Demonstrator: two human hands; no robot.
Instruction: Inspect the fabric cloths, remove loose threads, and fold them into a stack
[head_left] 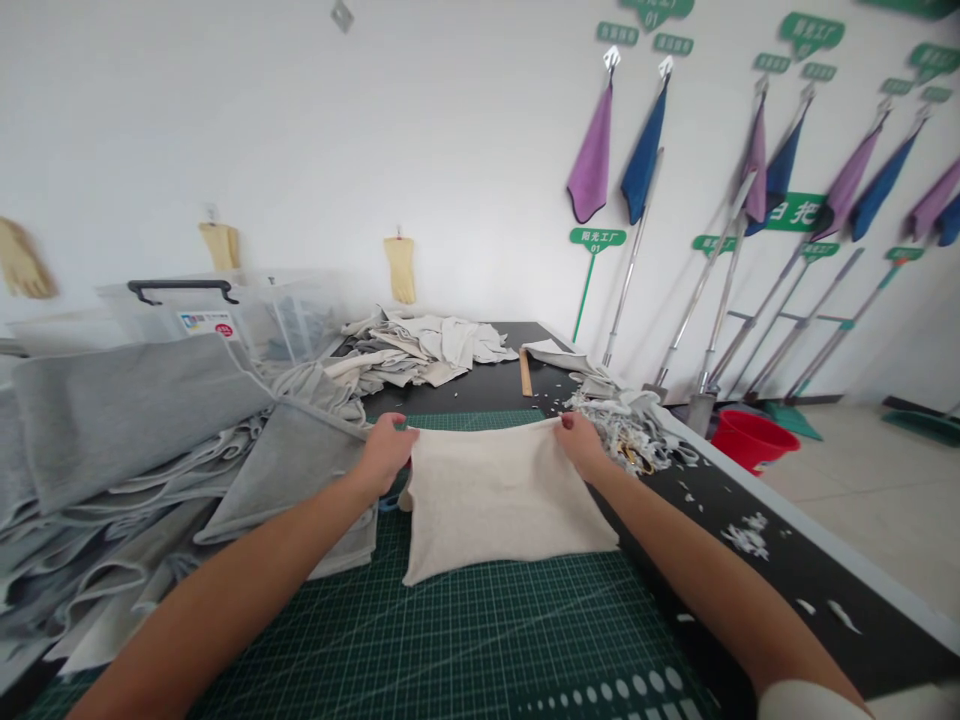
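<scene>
A cream rectangular cloth (502, 498) is stretched between my two hands over the green cutting mat (420, 640). My left hand (388, 453) pinches its upper left corner, and my right hand (582, 447) pinches the upper right corner. The far edge is lifted a little, while the near edge hangs down close to the mat. Beside my left hand, a large pile of grey cloths (142, 420) reaches the mat's left side. Something small and blue (388, 500) shows partly behind the cloth's left edge.
Cream and grey scraps (442, 345) lie at the back near a wooden ruler (525, 373). Shredded trimmings (634, 430) sit right of my right hand. A clear bin (262, 310) stands back left. A red bucket (754, 440) is on the floor, right, near mops along the wall.
</scene>
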